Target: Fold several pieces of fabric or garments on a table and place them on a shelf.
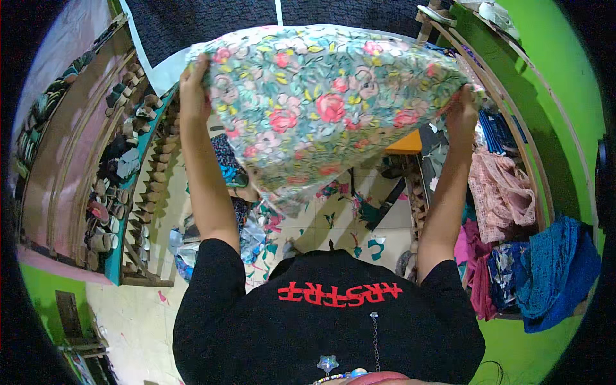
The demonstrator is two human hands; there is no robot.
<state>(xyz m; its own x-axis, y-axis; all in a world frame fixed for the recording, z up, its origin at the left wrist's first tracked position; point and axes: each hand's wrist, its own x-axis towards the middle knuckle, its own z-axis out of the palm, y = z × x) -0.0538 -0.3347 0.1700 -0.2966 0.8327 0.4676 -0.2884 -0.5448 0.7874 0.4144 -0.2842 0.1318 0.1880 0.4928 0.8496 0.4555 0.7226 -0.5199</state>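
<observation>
A floral cloth, printed with pink roses, yellow flecks and green leaves, is stretched wide in front of me. My left hand is closed on its left edge, fingers partly hidden behind the cloth. At the right edge, my right hand grips the bunched corner. Between the hands the fabric hangs down to a loose point, slightly blurred. Beyond it lies a dark textured cloth with a pale border, partly covered by the floral one.
To the left, racks hold several shoes and rows of wooden-looking shoe forms. Folded fabrics, among them pink lace and blue cloth, are piled at the right. Coloured scraps litter the tiled floor.
</observation>
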